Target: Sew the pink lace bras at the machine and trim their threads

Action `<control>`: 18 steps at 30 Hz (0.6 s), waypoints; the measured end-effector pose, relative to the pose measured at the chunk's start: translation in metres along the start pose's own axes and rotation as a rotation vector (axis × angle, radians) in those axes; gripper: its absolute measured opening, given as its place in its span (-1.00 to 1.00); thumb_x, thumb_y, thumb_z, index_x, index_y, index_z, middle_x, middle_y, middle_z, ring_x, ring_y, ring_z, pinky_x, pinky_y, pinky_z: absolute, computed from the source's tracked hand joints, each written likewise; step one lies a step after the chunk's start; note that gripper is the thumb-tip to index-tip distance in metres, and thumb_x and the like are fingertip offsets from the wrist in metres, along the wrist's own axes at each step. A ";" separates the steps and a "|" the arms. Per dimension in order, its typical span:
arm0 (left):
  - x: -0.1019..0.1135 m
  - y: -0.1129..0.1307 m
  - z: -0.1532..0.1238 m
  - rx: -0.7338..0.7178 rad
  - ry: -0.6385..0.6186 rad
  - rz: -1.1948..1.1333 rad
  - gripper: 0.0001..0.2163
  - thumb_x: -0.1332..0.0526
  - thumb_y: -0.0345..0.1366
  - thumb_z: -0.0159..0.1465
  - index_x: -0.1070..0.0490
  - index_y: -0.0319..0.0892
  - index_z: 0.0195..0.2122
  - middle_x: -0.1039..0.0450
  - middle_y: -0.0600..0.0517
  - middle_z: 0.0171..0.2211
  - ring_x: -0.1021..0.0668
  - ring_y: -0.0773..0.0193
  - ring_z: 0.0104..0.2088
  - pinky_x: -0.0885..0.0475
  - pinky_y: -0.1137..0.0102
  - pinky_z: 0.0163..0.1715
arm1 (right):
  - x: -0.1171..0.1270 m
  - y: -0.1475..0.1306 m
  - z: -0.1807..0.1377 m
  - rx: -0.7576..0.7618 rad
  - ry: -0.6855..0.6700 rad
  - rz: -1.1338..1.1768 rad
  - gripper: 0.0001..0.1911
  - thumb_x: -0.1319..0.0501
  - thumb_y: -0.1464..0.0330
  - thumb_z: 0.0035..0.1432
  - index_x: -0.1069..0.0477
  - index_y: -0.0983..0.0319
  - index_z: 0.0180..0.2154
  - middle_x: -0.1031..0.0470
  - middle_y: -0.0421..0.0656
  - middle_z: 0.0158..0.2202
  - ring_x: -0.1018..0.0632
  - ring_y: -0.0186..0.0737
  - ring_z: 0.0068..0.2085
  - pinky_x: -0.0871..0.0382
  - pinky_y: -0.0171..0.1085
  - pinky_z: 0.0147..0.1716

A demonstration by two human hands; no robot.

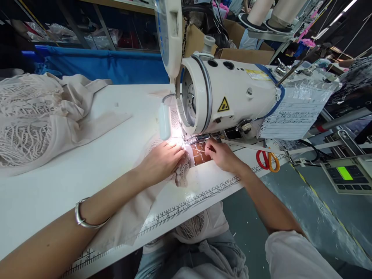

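Behind your sewing machine (238, 93), a cardboard box (247, 56) has dark items (221, 39) at its opening. A printed ruler (192, 200) edges your white tabletop (124, 116) above the grey floor (296, 201). The pale lace fabric (183, 174) lies under your left hand (162, 161), at the machine, its long axis trailing lower left. That hand's fingers lie together; your right hand (222, 155) curls nearly closed. I can't tell what either grips.

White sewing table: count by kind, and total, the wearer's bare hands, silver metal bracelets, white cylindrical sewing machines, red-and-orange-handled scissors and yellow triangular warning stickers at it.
Bare hands (left hand, right hand): 2
Round silver metal bracelet: 1
White cylindrical sewing machine: 1
Red-and-orange-handled scissors: 1
Yellow triangular warning sticker: 1
Total: 6
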State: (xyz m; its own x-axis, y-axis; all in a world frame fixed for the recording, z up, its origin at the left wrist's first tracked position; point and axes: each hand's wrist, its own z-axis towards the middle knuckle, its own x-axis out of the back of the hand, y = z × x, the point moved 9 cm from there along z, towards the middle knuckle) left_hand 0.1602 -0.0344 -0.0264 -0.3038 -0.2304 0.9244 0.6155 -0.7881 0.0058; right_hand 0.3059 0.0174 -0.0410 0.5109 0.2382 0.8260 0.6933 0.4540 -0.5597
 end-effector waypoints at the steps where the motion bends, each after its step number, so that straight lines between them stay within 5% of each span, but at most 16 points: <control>1: 0.001 0.000 0.000 0.001 0.004 -0.002 -0.73 0.00 -0.41 0.43 -0.47 -0.26 -0.29 -0.45 -0.06 -0.40 -0.41 0.18 -0.41 -0.24 0.27 -0.43 | 0.009 -0.006 -0.014 0.019 -0.064 0.030 -0.82 -0.10 0.42 0.29 -0.20 0.14 -0.40 -0.43 -0.25 -0.47 -0.42 -0.27 -0.46 -0.29 -0.31 -0.45; 6: 0.002 0.001 0.000 -0.019 0.011 -0.031 -0.73 0.01 -0.41 0.45 -0.51 -0.23 -0.19 -0.51 -0.08 -0.32 -0.44 0.17 -0.36 -0.28 0.27 -0.40 | 0.032 -0.037 -0.113 0.159 -0.644 0.151 -0.83 -0.18 0.53 0.24 -0.43 0.12 -0.25 -0.56 -0.26 -0.46 -0.57 -0.30 -0.47 -0.35 -0.35 -0.52; 8: 0.000 0.000 -0.001 -0.005 -0.003 -0.053 -0.73 0.01 -0.39 0.45 -0.52 -0.20 -0.17 -0.52 -0.10 -0.28 -0.45 0.16 -0.34 -0.28 0.26 -0.39 | 0.031 -0.038 -0.137 0.152 -0.774 0.124 -0.75 -0.27 0.56 0.18 -0.53 0.08 -0.22 -0.60 -0.27 -0.49 -0.62 -0.27 -0.45 -0.42 -0.34 -0.48; 10: -0.002 -0.001 -0.001 0.018 -0.021 -0.090 -0.72 0.00 -0.39 0.44 -0.52 -0.18 -0.18 -0.52 -0.11 -0.25 -0.45 0.15 -0.33 -0.28 0.25 -0.37 | 0.030 -0.033 -0.127 0.121 -0.662 0.020 -0.71 -0.29 0.60 0.13 -0.57 0.06 -0.32 -0.60 -0.29 -0.53 -0.61 -0.27 -0.48 -0.43 -0.32 -0.47; 12: -0.004 -0.001 -0.001 0.023 -0.024 -0.148 -0.73 -0.01 -0.41 0.43 -0.53 -0.16 -0.18 -0.52 -0.10 -0.25 -0.45 0.17 -0.34 -0.29 0.24 -0.36 | 0.031 -0.033 -0.093 0.155 -0.343 -0.158 -0.69 -0.20 0.64 0.12 -0.52 0.11 -0.45 -0.57 -0.25 -0.53 -0.55 -0.24 -0.51 -0.37 -0.27 -0.52; 14: -0.003 0.000 -0.001 0.014 -0.009 -0.206 -0.74 -0.02 -0.41 0.42 -0.52 -0.15 -0.17 -0.52 -0.09 -0.24 -0.45 0.19 -0.35 -0.32 0.25 -0.34 | 0.023 -0.032 -0.057 0.155 -0.088 -0.310 -0.59 -0.02 0.66 0.20 -0.54 0.16 -0.23 -0.60 -0.14 -0.28 -0.59 -0.18 -0.30 -0.40 -0.25 -0.41; 18: 0.002 0.001 0.000 -0.003 0.019 -0.226 -0.74 0.00 -0.39 0.43 -0.49 -0.17 -0.10 -0.54 -0.11 -0.20 -0.48 0.18 -0.32 -0.39 0.25 -0.32 | -0.015 -0.048 -0.011 0.473 0.044 -0.306 -0.64 0.00 0.56 0.36 -0.50 0.18 -0.04 -0.54 -0.09 -0.18 -0.51 -0.15 -0.12 -0.40 -0.27 -0.31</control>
State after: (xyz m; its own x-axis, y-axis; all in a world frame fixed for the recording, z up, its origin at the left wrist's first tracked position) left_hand 0.1599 -0.0359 -0.0247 -0.4477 -0.0581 0.8923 0.5276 -0.8228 0.2111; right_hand 0.2703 -0.0178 -0.0273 0.3499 0.0041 0.9368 0.5147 0.8347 -0.1959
